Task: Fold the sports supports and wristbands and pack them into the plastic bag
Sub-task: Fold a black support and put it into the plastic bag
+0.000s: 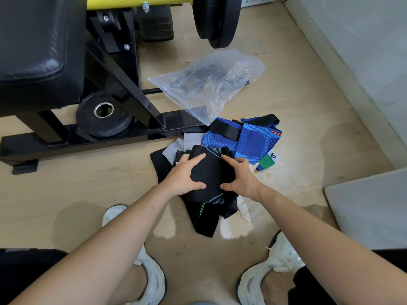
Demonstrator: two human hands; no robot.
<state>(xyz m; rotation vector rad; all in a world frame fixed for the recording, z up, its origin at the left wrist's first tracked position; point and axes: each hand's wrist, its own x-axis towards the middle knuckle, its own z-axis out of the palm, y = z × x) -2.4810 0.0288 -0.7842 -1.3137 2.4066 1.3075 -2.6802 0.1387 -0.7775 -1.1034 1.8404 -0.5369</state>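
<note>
lying on top of a small heap on the wooden floor (88, 190), a black support (211, 172) with thin teal and grey stripes at its ends sits between the two hands. the left hand (184, 177) holds its left edge, forefinger laid over the upper part and thumb pinching in at the lower edge. the right hand (242, 178) holds the right edge the same way, forefinger pointing onto the top and thumb pressed against the lower side. under it lie more black supports (204, 221), one with a green stripe, and some pale grey and white pieces (178, 148) poke out at the upper left of the heap. touching the heap on its upper right is a blue support (251, 139) with black straps and orange lines, and just beside that a small green-and-white band (267, 160). the clear plastic bag (211, 80) lies crumpled on the floor beyond the blue support, its near corner reaching it. dark shapes show through the plastic, and i cannot tell whether they are inside or beneath. left of the bag stands a black bench frame (123, 84) with a padded seat (37, 51), a small weight plate (103, 115) resting on its base bar. larger plates (215, 20) hang at the top. white shoes (152, 280) show at the bottom edge.
</note>
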